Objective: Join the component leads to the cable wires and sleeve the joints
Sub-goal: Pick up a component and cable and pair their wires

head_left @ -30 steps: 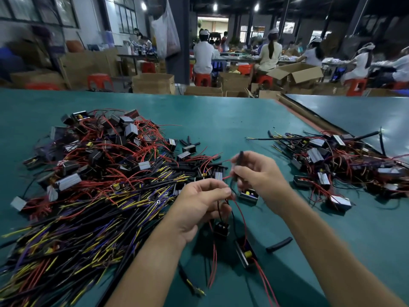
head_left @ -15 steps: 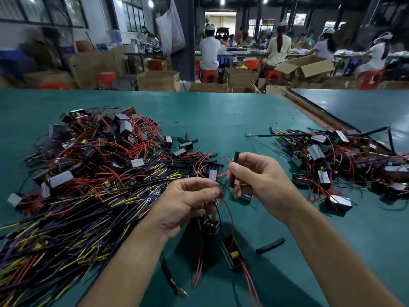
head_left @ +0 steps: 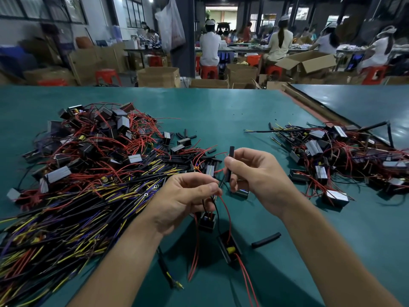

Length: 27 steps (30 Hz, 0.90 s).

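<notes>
At a green work table (head_left: pixel 221 111), your left hand (head_left: pixel 186 200) pinches a red lead (head_left: pixel 226 209) and a thin black wire together between thumb and forefinger, just above the near middle of the table. A small black component (head_left: pixel 207 220) sits directly below that hand, partly hidden by it; you cannot tell whether it touches the table. Your right hand (head_left: pixel 261 180) grips a black sleeve tube (head_left: pixel 231 152) between thumb and curled fingers, holding it nearly upright, its lower end just beside your left fingertips. Nearer to you a second component (head_left: pixel 230 249), showing a yellow part, lies on the table with red leads trailing toward the near edge. A loose sleeve piece (head_left: pixel 265 239) lies to its right, apart from it, and a black cable with a yellow-tipped end (head_left: pixel 168 271) lies to its left. A broad heap of black, yellow and purple cables (head_left: pixel 66 207) fills the near left, running into a far-left pile of boxy components with red leads (head_left: pixel 99 138); short sleeve offcuts (head_left: pixel 188 137) are scattered at its right edge. A smaller pile of components with wires (head_left: pixel 343 156) lies at the right. Beyond the table, workers on red stools (head_left: pixel 210 52) face away at long benches among open cardboard boxes (head_left: pixel 158 76).
</notes>
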Tool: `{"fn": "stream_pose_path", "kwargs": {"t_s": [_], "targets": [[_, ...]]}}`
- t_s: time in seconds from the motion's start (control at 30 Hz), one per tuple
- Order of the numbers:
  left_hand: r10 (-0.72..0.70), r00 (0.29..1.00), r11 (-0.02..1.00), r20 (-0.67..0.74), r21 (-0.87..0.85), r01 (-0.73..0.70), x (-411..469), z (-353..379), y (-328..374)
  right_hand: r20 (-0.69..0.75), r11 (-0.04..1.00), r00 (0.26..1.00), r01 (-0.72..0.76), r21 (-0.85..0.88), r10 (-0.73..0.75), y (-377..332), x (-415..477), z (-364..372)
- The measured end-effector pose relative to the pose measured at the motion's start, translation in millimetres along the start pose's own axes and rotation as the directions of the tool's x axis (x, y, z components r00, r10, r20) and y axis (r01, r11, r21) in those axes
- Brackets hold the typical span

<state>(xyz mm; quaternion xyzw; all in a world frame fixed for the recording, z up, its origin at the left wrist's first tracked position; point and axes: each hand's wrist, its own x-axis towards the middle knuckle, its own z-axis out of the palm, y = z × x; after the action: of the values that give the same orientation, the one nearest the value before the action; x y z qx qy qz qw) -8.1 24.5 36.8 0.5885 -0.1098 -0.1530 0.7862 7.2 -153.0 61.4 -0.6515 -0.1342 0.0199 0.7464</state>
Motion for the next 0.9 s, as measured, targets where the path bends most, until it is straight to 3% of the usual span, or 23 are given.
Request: {"fn": "stream_pose_path", "kwargs": {"t_s": [0.2,0.47,0.9], "targets": [[0.05,0.997,0.993,-0.059,0.112,-0.044,4.6,0.2,-4.4,0.003,1.0,1.0,0.0,-0.017,0.0,4.3,0.1,0.8],[0.023,0.997,0.999,-0.078,0.034,-0.021,5.4,1.4,-8.7,-0.072,0.995,0.993,0.089,-0.047,-0.092,6.8,1.1,1.2],[0.069,0.979,0.994,-0.193,0.096,-0.051,9.4,9.6,-15.9,-0.104,0.953,0.965,0.214,-0.213,-0.24,13.8,3.0,6.0]]}}
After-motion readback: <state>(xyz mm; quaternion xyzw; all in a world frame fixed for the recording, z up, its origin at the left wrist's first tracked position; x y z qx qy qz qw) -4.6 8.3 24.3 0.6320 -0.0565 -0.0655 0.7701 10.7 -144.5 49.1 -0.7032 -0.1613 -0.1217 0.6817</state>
